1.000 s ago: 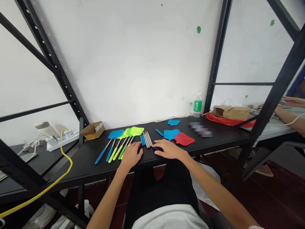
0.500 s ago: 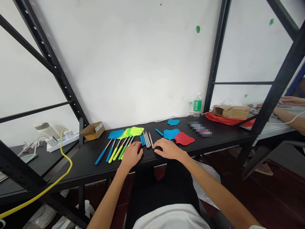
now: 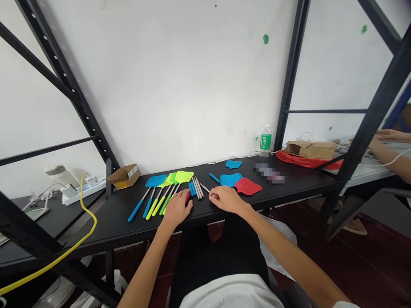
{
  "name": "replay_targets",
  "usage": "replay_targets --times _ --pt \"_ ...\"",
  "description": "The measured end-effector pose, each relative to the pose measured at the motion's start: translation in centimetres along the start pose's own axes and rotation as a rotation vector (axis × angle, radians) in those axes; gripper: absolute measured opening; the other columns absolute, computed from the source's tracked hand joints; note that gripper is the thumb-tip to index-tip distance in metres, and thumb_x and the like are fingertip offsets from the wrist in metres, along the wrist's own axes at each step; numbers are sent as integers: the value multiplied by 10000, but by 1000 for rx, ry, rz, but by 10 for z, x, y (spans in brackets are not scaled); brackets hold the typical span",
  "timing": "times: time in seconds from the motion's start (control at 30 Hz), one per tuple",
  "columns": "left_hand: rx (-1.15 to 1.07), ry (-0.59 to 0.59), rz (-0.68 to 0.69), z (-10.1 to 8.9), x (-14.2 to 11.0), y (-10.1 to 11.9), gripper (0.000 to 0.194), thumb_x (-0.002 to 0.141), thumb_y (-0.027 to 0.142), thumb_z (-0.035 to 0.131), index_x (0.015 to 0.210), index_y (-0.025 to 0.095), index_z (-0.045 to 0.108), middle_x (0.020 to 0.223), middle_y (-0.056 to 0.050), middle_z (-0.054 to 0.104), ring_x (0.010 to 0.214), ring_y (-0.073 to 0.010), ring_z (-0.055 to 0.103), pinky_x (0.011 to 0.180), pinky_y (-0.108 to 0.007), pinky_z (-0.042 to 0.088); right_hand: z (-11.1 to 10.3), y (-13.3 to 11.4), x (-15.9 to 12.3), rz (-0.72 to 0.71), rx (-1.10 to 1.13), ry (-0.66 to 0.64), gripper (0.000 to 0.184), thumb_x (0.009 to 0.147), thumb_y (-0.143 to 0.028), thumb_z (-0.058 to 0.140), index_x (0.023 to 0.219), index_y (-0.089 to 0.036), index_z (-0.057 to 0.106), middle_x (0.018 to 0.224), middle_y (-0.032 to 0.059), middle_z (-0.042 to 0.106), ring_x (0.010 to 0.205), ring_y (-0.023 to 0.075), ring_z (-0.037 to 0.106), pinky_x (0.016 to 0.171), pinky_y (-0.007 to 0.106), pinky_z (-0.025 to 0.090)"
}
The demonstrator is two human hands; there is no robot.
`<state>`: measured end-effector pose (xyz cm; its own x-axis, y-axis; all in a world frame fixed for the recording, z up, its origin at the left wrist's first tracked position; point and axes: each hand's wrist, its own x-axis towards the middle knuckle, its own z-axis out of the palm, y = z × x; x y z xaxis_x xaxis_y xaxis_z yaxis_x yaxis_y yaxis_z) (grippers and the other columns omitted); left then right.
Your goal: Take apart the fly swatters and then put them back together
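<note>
My right hand (image 3: 226, 199) is closed around one thin metal rod (image 3: 204, 188), which tilts up and left from my fingertips. My left hand (image 3: 176, 209) rests on the table with its fingers curled around a red handle (image 3: 187, 196), mostly hidden under the hand. Between the hands lie two short blue handles (image 3: 192, 189) and several metal rods (image 3: 198, 189) side by side. Beyond my left hand, several assembled fly swatters (image 3: 150, 196) with blue, yellow and green heads lie in a row. Beyond my right hand are a blue swatter head (image 3: 230, 180) and a red swatter head (image 3: 248, 186).
Another blue swatter head (image 3: 233, 164) and a blue handle (image 3: 214, 177) lie farther back. A water bottle (image 3: 265, 141) stands by the wall, and an open carton (image 3: 124, 176) sits at the left. Black shelf posts (image 3: 293, 72) flank the table. Another person's arm (image 3: 390, 156) shows at the far right.
My right hand has shifted slightly right and drawn one metal rod away from the others, now tilted in its fingers. My left hand stays in place.
</note>
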<state>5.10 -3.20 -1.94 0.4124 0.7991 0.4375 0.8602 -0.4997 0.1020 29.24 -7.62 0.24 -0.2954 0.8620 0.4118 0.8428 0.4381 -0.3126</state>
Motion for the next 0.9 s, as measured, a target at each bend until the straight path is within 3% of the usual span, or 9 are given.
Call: replay_targets --times 0.17,0.37,0.6,0.9 --pt "-9 -9 6 1 0 -1 389 951 331 461 1279 175 601 1366 -126 606 1240 -316 557 1027 -445 425 6 7 1 245 -92 6 183 873 -410 646 945 -246 682 800 38 701 816 237 645 612 282 305" --pt "-21 -2 11 -4 -1 2 278 941 315 463 1153 194 595 1189 -105 657 1077 -300 607 913 -427 457 12 14 3 284 -55 -44 223 855 -414 642 764 -213 676 777 74 695 820 264 650 637 298 327" --pt "-4 36 -11 -8 -2 6 205 914 298 492 1094 208 529 1072 -86 641 1021 -294 591 833 -390 449 14 30 10 322 284 -11 259 809 -317 654 591 -186 602 674 70 645 728 232 605 604 290 286" --pt "-19 13 42 -15 -3 11 125 925 266 468 1026 232 534 996 -52 658 902 -246 616 739 -328 418 14 40 14 368 799 25 377 895 -531 493 756 -184 541 561 -38 456 424 85 365 429 227 237"
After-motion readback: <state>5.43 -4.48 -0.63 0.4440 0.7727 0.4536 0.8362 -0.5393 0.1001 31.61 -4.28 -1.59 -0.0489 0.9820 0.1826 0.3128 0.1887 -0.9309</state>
